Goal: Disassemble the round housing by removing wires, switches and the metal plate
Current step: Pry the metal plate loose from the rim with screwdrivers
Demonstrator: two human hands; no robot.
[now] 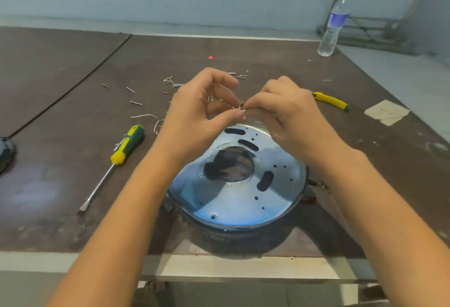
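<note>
Housing [220,235] is not held; a thin wire [239,108] is pinched between left hand [199,111] and right hand [287,116]. If pulled hard, it may snap or be lost among screws [136,102].

**Two-handed pinch, mid-air**

My left hand [194,109] and right hand [287,111] meet fingertip to fingertip, pinching a thin wire [239,108] over the far rim of the round housing [243,227]. Its shiny metal plate [233,202] faces up. A screwdriver [126,146] lies to my left, with loose screws [170,82] beyond it and a yellow knife [331,100] on my right.
</note>
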